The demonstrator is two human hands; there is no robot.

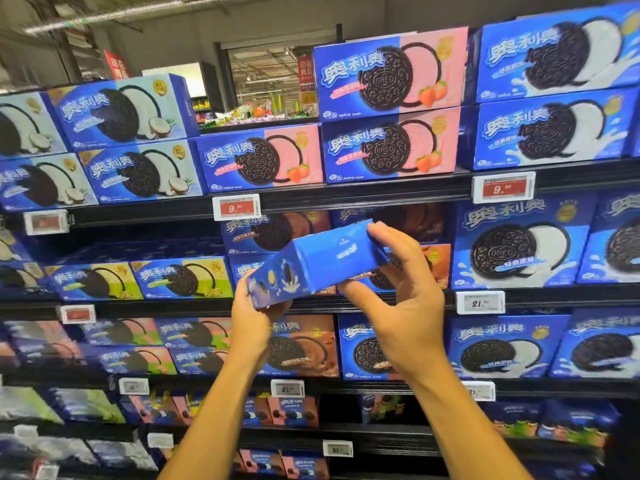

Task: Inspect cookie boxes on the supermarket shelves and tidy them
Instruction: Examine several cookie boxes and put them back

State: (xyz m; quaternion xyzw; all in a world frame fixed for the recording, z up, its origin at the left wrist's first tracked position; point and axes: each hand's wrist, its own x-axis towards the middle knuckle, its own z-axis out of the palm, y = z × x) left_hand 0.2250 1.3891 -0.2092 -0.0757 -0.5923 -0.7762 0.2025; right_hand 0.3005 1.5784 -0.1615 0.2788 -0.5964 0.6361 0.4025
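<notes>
While both bare forearms rise from the bottom of the frame, a blue cookie box (320,263) is held at the centre, tilted so its right end sits higher than its left and its narrow side and end panel face the camera. The left hand (254,315) cups the lower left end from beneath, fingers curled against the box's underside and end. The right hand (401,306) pinches the upper right end, fingertips on the top edge and thumb under the bottom edge. The box hangs in front of the second shelf (346,199) from the top, covering part of the brown-fronted chocolate boxes (277,233) there. Strawberry boxes (389,145) with pink fronts stand on the top shelf at upper centre, above a red price tag (236,207) clipped to the shelf edge.
</notes>
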